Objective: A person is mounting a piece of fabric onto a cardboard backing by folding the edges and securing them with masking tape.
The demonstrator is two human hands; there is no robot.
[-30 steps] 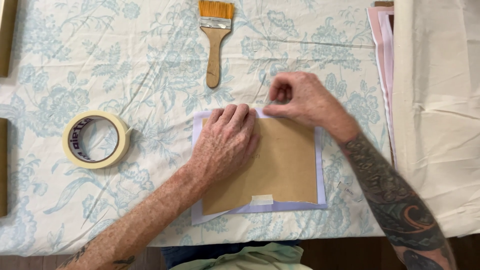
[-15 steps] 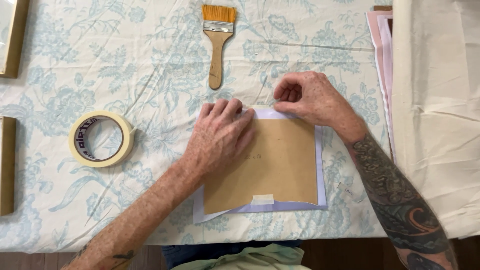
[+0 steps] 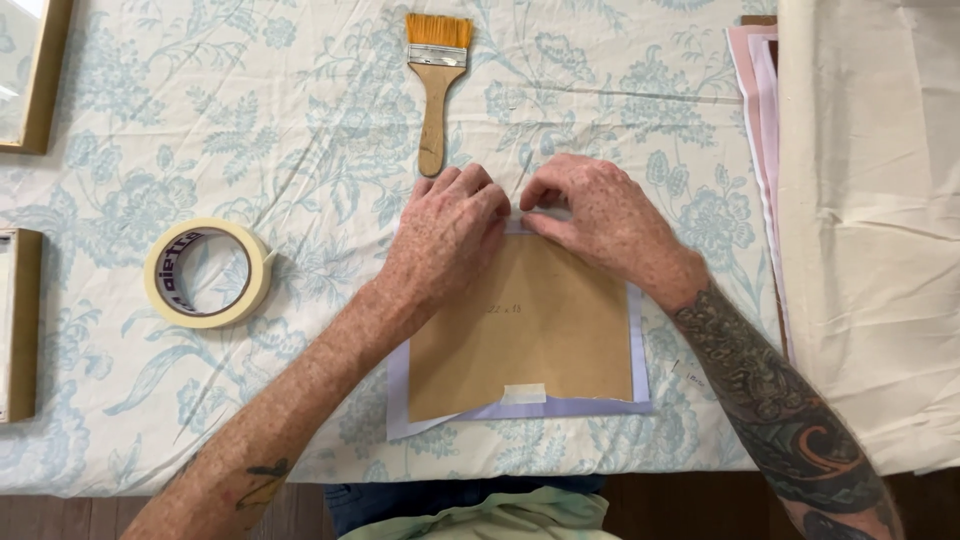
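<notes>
Nearest me, a strip of tape [image 3: 523,393] held the lower edge of the brown board [image 3: 530,335] to the pale lilac sheet [image 3: 397,400] under it, both lying on the flowered cloth of the table [image 3: 300,130]. My left hand [image 3: 447,238] lay flat, fingers together, pressing the board's upper left corner. My right hand [image 3: 600,218] pinched at the top edge, fingertips curled close on what I took for a small piece of tape, though it was hidden. To do it well, I judged, keep the board pinned and rub the strip down evenly. The tape roll [image 3: 207,272] sat well left; the brush [image 3: 435,80] lay beyond.
</notes>
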